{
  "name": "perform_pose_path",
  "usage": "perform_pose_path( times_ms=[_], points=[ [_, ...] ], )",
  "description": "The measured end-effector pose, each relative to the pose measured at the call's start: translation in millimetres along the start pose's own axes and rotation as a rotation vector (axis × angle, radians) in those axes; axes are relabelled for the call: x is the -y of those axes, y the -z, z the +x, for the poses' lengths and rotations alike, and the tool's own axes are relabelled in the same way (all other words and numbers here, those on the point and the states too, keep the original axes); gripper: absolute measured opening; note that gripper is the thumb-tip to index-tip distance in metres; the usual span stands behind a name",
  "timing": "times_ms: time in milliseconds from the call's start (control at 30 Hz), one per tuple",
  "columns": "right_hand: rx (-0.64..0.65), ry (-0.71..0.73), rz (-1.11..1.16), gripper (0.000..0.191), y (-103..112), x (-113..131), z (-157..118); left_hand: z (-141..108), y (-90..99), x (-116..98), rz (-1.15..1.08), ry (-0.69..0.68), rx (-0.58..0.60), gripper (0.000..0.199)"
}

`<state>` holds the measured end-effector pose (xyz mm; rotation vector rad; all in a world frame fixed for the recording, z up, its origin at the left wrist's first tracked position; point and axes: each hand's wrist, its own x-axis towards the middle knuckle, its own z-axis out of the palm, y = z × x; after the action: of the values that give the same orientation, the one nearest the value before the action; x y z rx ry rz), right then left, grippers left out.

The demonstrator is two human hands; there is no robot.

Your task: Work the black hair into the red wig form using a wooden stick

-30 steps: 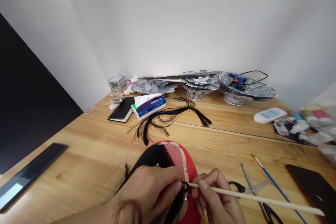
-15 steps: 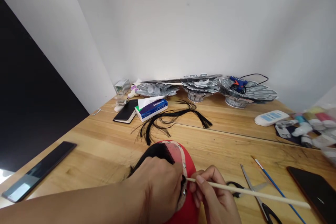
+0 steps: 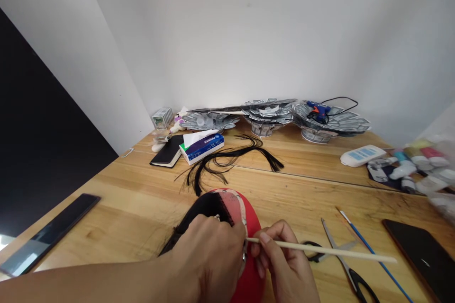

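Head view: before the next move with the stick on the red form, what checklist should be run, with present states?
1. Left hand rests on the black hair over the red form: ok.
2. Right hand has its grip on the wooden stick: ok.
3. Stick tip at the pale strip by the left fingers: ok.
4. Whether the tip catches hair: cannot tell, hidden.
5. Scissors lie apart on the table: ok.
6. Loose hair bundle within view: ok.
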<state>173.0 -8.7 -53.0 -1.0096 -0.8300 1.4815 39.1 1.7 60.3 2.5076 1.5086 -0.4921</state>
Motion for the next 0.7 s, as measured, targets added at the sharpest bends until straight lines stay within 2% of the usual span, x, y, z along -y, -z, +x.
perform_pose_path(
  times_ms=[300, 533, 700],
  points=[
    [-0.049, -0.006, -0.010, 0.051, -7.3, 7.6, 0.3, -3.7, -5.1, 1.6, 0.000, 0.000, 0.008, 0.023],
    [-0.023, 0.017, -0.022, 0.045, -2.0, 2.6, 0.1, -6.5, -4.1, 3.4, -0.039, -0.007, 0.024, 0.023],
    [-0.012, 0.012, -0.017, 0.039, 0.5, -0.3, -1.0, -7.0, -11.9, 5.4, -0.051, 0.000, 0.015, 0.018]
  ],
)
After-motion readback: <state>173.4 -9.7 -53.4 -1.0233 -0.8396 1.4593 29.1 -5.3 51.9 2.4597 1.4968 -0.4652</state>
